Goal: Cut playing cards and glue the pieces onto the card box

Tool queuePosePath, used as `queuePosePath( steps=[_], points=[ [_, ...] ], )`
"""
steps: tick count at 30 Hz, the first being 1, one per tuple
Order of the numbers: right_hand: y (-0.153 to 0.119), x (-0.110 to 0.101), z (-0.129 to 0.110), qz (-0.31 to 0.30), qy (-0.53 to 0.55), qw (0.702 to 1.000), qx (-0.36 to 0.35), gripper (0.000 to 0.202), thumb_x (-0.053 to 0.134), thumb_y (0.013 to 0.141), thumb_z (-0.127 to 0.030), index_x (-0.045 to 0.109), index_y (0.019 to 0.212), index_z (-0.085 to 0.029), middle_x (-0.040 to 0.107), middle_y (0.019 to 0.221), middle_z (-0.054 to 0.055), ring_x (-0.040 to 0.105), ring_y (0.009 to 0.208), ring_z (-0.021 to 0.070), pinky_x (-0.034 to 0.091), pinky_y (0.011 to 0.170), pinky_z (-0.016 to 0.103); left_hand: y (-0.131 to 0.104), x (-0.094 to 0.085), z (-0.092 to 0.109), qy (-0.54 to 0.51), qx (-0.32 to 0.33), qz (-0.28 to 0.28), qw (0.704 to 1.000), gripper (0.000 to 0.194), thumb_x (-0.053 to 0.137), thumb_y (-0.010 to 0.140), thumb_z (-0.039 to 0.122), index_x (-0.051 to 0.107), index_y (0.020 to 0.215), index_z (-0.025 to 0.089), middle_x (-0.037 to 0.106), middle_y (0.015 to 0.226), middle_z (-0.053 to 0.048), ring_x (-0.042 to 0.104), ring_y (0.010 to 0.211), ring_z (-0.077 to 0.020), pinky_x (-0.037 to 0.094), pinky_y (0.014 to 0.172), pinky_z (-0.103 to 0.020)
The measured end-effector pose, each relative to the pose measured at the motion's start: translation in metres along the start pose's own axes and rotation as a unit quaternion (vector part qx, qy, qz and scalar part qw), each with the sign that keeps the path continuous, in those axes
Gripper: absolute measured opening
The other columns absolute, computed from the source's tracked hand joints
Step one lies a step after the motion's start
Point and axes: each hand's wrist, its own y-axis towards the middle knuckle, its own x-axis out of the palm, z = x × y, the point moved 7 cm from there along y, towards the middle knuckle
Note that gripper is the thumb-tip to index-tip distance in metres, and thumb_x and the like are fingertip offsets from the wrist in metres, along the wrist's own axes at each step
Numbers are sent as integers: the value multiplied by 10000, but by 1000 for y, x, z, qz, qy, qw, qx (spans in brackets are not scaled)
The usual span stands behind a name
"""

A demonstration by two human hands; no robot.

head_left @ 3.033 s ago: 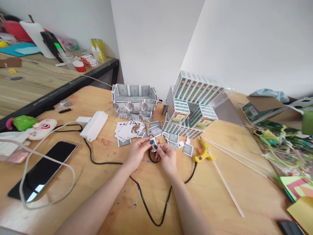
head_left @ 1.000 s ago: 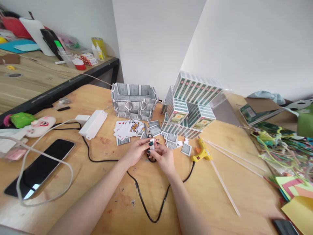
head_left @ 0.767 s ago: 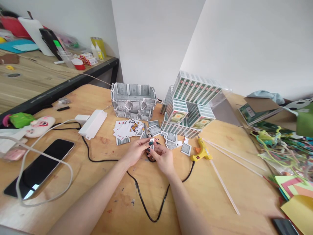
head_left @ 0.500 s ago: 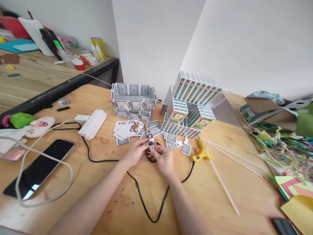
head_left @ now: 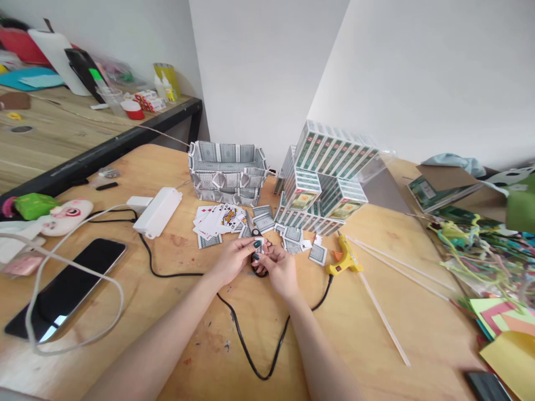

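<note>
Between my fingertips is a small piece of playing card point(head_left: 259, 243), apparently folded. My left hand point(head_left: 236, 260) pinches it from the left, and my right hand point(head_left: 279, 269) grips its lower right side. Under my hands lie scissors point(head_left: 259, 271) with black handles, their blades pointing away from me. Loose playing cards point(head_left: 221, 219) are spread face up just beyond my left hand. Several smaller card pieces point(head_left: 293, 235), patterned backs up, lie beyond my right hand. Farther back stands an open box built from folded cards point(head_left: 228, 172).
Stacked card packs point(head_left: 321, 184) stand behind the card pieces. A yellow glue gun point(head_left: 345, 257) lies right, its black cord point(head_left: 267, 376) looping beneath my forearms; clear glue sticks point(head_left: 384, 320) lie beside it. On the left are a white power adapter point(head_left: 159, 211) and a phone point(head_left: 67, 289).
My fingers have shifted slightly around the card piece, and more of its white face shows now. Both hands stay in the same place above the scissors.
</note>
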Motion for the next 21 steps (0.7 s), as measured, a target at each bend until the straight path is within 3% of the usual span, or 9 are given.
queuePosePath(
  steps=[9, 17, 21],
  points=[
    [0, 0, 4, 3, -21, 1000, -9, 284, 667, 679, -412, 525, 643, -169, 622, 558, 14, 528, 431, 101, 426, 422, 210, -1, -4, -3, 64, 29, 44, 997, 258, 610, 736, 349, 678, 839, 122, 586, 662, -27, 482, 538, -102, 378, 492, -228],
    [-1, 1, 3, 11, -35, 999, -20, 255, 658, 689, -398, 574, 689, -158, 640, 598, 27, 539, 447, 102, 449, 441, 220, -5, -11, -6, 34, 43, 164, 985, 293, 652, 684, 345, 694, 885, 135, 665, 780, -65, 518, 579, -109, 375, 479, -209],
    [-3, 3, 2, 8, -39, 999, -23, 260, 636, 708, -415, 583, 712, -160, 645, 608, 26, 548, 456, 105, 461, 455, 226, -6, -13, -6, 36, 38, 195, 979, 339, 667, 655, 382, 701, 878, 129, 680, 801, -85, 548, 595, -125, 369, 473, -209]
  ],
)
